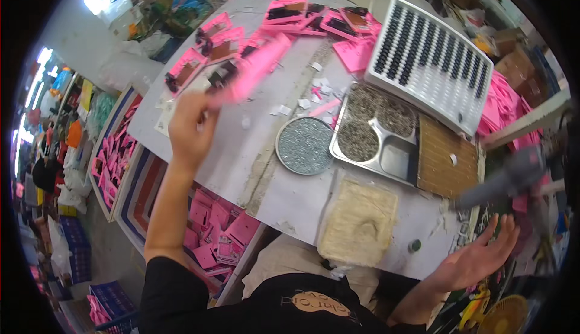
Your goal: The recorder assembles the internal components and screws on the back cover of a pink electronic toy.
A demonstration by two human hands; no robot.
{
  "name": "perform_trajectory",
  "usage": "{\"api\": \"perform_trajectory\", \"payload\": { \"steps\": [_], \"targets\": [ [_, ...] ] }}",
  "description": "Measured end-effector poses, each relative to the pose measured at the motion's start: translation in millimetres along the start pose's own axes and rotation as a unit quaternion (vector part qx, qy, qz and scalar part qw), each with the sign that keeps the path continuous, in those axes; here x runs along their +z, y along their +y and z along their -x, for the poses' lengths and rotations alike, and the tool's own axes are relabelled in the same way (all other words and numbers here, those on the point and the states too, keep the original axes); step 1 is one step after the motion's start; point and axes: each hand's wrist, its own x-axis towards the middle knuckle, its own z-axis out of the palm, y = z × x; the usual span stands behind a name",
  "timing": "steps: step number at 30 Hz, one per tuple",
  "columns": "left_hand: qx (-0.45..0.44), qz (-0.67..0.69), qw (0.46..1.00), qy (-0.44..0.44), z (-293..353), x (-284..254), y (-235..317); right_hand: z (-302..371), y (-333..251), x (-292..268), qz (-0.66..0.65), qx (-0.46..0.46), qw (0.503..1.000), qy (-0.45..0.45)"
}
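Right hand (483,252) hung open, palm up, well right of the round tray (304,145). Left hand (192,122) pinched a pink card (257,68) beyond it — looked light, bendy — best gripped by an edge.

Blurred pink card (257,68), raised over table.

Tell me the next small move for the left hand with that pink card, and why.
Probably lay the pink card down among the pink cards spread across the far side of the table. The left hand holds it raised and motion-blurred just short of that spread, while the right hand hangs open and empty at the table's near right edge.
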Motion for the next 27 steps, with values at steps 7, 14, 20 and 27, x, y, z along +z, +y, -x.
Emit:
{"api": "perform_trajectory", "payload": {
  "steps": [7, 14, 20, 27],
  "targets": [
    [0.222, 0.273, 0.93, -0.105, 83, 39, 132, 69, 52, 20, -0.495, 0.624, 0.562, -0.225],
    [0.214, 0.3, 0.903, -0.22, 103, 81, 160, 75, 51, -14, -0.256, 0.5, 0.768, -0.307],
    [0.176, 0.303, 0.882, -0.317, 96, 87, 169, 88, 66, -26, 0.193, 0.062, 0.909, -0.363],
    [0.176, 0.214, 0.901, -0.333, 86, 78, 170, 93, 73, -13, 0.197, 0.025, 0.924, -0.326]
  ]
}}
